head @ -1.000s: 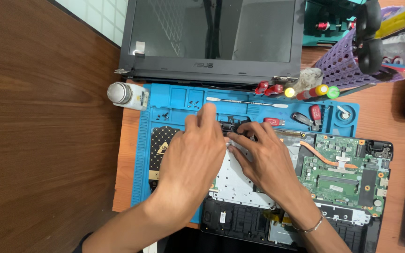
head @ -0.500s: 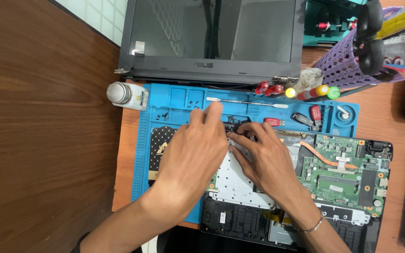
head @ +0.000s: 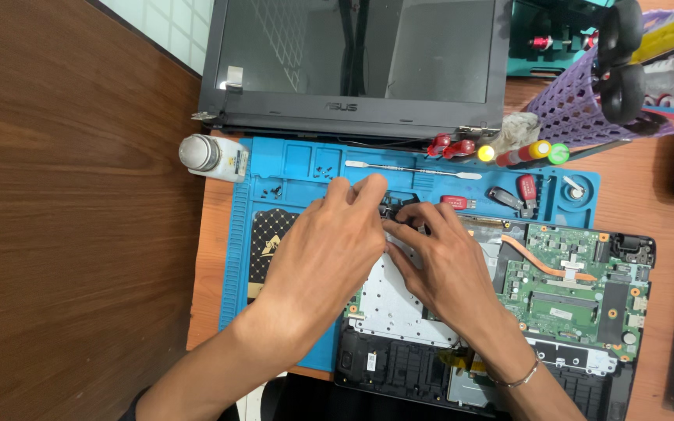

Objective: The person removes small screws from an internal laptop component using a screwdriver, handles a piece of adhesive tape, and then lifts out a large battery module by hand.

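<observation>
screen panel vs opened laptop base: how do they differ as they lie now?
The screen panel lies off the blue mat, at its far edge, glass up, intact and untouched. The laptop base lies partly on the mat, opened, its green board bare. Left hand and right hand rest on the base, fingertips meeting at a small dark part on its far edge. Both have dark casings and lie flat.

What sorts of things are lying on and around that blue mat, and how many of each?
Detached dark laptop screen panel: 1
Opened laptop base with green circuit board: 1
White plastic bottle lying on its side: 1
Thin metal pry tool: 1
Red USB sticks: 2
Purple mesh basket: 1
Total: 7
</observation>
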